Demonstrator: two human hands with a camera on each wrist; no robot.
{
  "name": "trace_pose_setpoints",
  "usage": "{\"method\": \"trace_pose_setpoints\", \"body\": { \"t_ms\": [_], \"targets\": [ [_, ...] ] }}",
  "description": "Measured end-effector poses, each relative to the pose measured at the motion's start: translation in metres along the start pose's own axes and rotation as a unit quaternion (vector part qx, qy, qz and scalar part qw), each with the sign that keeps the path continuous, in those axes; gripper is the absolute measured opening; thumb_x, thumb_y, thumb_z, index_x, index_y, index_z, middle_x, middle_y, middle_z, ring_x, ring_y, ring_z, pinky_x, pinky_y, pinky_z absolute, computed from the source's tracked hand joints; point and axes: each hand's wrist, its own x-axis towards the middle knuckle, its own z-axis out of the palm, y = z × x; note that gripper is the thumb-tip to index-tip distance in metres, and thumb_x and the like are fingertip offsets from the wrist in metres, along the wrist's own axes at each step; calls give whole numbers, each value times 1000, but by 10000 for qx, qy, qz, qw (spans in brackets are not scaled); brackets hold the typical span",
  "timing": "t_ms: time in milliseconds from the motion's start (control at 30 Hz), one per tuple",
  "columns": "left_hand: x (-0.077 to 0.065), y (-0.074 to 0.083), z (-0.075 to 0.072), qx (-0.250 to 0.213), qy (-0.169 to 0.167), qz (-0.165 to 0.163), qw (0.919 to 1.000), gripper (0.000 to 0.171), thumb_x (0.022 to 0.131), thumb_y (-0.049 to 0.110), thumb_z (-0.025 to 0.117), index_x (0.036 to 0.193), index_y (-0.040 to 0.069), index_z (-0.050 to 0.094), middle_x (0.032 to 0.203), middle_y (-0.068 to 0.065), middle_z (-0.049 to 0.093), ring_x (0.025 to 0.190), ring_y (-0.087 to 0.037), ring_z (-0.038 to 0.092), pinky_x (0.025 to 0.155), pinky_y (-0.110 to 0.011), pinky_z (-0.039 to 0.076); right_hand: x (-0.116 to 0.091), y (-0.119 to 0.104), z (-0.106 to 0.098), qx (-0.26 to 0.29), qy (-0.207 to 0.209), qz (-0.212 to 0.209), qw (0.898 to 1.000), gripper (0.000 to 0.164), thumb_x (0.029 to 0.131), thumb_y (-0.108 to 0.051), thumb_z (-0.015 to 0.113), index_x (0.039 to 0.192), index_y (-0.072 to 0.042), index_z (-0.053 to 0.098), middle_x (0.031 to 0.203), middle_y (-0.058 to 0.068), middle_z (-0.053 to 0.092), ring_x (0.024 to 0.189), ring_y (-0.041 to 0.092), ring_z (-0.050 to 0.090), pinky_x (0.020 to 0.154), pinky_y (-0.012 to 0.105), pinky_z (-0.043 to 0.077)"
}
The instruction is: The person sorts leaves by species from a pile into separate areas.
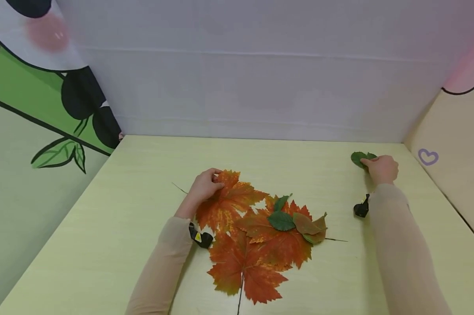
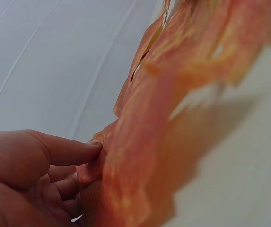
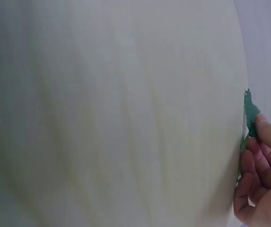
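Orange maple-shaped leaves (image 1: pixel 246 260), three; left hand (image 1: pixel 203 188) pinches the far one (image 1: pixel 233 197). Right hand (image 1: pixel 382 169), far right, pinches one green leafy sprig (image 1: pixel 356 159). Two dark-green oval leaves (image 1: pixel 281 221) top rightmost maple (image 1: pixel 289 248).

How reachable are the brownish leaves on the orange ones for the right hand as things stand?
Probably yes: nothing visible stands between the right hand and the brownish leaves atop the orange leaves. That hand pinches green leaves, though, so it likely must release them first.
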Motion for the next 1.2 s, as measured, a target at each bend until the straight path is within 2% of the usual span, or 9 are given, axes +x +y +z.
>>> {"method": "trace_pose_setpoints", "body": {
  "t_ms": [167,267,400,567,833,933,1200],
  "targets": [
    [1,0,2,-11,-41,4,10000,43,89,15,59,129,6,47,108,-15,55,86,-24,51,71,-32,45,-7,2,-5,163,52,-4,9999,59,88,-45,52,107,10,56,118,29,49,114,48,36,95,52,30],
    [1,0,2,-7,-7,21,10000,43,89,15,59,129,6,47,106,-14,55,83,-24,50,69,-31,44,-9,-1,-8,58,31,-193,9998,55,88,-44,53,104,8,56,114,28,51,107,46,41,87,50,35],
    [0,0,-1,5,23,56,10000,43,89,16,59,129,6,47,108,-15,55,86,-25,51,71,-33,45,-15,-11,-11,-129,-106,-541,9984,51,88,-44,54,105,5,56,107,24,54,90,37,49,66,39,40],
    [-1,-1,-2,95,-16,83,9999,45,89,17,58,131,6,45,114,-16,54,95,-27,53,80,-38,45,-31,-26,-13,-222,-375,-1125,9927,50,88,-43,54,105,4,56,100,22,58,83,32,54,61,33,40],
    [-4,-1,0,104,-57,124,9999,46,89,15,58,131,4,45,116,-18,54,98,-29,53,84,-41,45,-64,-47,-3,-301,-918,-2150,9718,44,89,-39,55,105,1,58,100,23,61,83,33,60,65,34,46],
    [-4,-2,0,128,-67,114,9998,46,89,15,59,131,4,45,115,-18,54,98,-29,53,83,-41,45,-76,-59,5,-281,-1165,-2375,9640,40,88,-39,56,103,-2,60,98,19,62,82,32,61,63,32,46],
    [-5,-2,0,141,-69,130,9998,45,89,15,58,130,3,45,112,-17,55,89,-26,52,76,-37,45,-111,-92,29,-319,-1718,-3122,9338,23,87,-30,61,94,-9,64,84,5,62,73,21,56,61,30,43]
  ]
}}
